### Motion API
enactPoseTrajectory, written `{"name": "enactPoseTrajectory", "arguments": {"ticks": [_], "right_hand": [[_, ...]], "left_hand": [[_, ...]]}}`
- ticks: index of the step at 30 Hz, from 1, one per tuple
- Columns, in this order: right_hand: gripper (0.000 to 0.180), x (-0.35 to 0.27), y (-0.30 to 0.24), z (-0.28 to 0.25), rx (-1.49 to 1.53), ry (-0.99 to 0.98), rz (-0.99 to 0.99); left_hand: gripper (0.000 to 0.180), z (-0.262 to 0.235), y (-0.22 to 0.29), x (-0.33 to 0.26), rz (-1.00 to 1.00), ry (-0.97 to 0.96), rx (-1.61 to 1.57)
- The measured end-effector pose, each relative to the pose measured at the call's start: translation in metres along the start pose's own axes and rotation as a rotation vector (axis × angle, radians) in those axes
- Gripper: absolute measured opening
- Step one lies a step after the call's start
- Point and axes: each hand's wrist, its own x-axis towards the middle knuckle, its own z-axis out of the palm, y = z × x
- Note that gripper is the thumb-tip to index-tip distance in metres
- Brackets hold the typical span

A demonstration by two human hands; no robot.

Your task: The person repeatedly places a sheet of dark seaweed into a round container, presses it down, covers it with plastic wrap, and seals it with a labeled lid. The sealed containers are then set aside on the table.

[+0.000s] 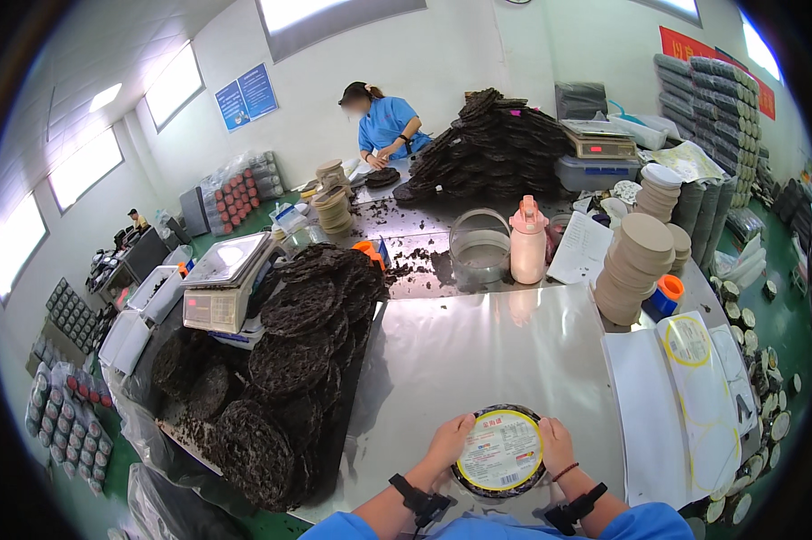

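A round, flat pack of what looks like dried seaweed (498,450), dark at its edge, lies near the front of the metal table. A white round label with a yellow border covers its top. My left hand (452,440) grips its left edge, fingers curled round the rim. On the opposite edge, my right hand (556,442) holds it the same way. The undersides of both hands' grips are hidden. Left of my hands rises a heap of dark, crinkled discs (289,360), without labels.
A scale (221,288) stands behind the left heap. Ahead are a pink bottle (528,243) and a clear round tub (480,256). Stacked beige discs (635,265) and label sheets (694,396) lie right. Across the table, a person in blue (390,126) works beside another dark heap (491,148).
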Motion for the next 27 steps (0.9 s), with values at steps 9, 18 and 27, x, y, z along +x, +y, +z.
{"name": "enactPoseTrajectory", "arguments": {"ticks": [9, 18, 27], "right_hand": [[0.035, 0.001, 0.005, 0.000, -0.038, 0.000, 0.011], [0.035, 0.002, 0.013, 0.001, -0.029, 0.020, -0.011], [0.036, 0.003, 0.015, 0.001, -0.049, 0.008, 0.003]], "left_hand": [[0.045, -0.001, 0.006, -0.003, 0.024, 0.012, 0.081], [0.044, 0.001, -0.004, 0.003, 0.031, 0.007, 0.027], [0.044, -0.002, 0.023, -0.011, 0.036, 0.002, 0.138]]}}
